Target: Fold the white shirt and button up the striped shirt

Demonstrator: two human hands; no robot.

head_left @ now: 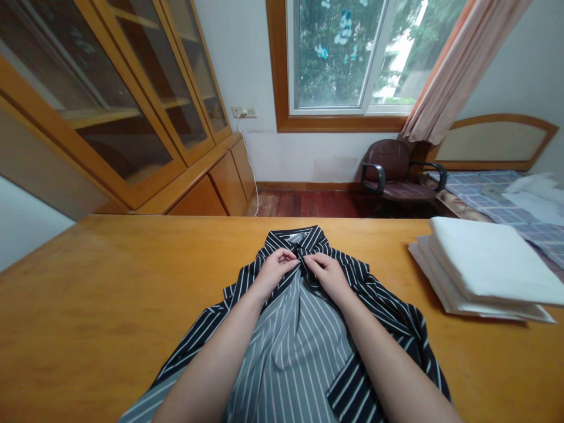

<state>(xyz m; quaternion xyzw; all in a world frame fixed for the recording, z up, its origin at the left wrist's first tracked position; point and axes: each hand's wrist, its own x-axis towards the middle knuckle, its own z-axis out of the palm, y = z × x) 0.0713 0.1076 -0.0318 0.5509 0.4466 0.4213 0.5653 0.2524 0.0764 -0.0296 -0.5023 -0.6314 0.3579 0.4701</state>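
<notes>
A black shirt with white stripes (247,279) lies spread on the table, its collar toward the far edge. Below the collar the front hangs apart, and the grey striped inner side shows. My left hand (278,264) pinches the shirt's front edge just under the collar. Facing it, my right hand (325,271) pinches the other front edge, with the fingertips of both hands close together. Any button between the fingers is too small to make out. One striped cuff (352,388) rests near my right forearm.
On the right of the wooden table (88,305) sits a stack of folded white cloth or sheets (493,258). Behind are a glass-door cabinet (176,158), a maroon armchair (390,167), a window (339,64) with a pink curtain (462,70), and a bed (480,185).
</notes>
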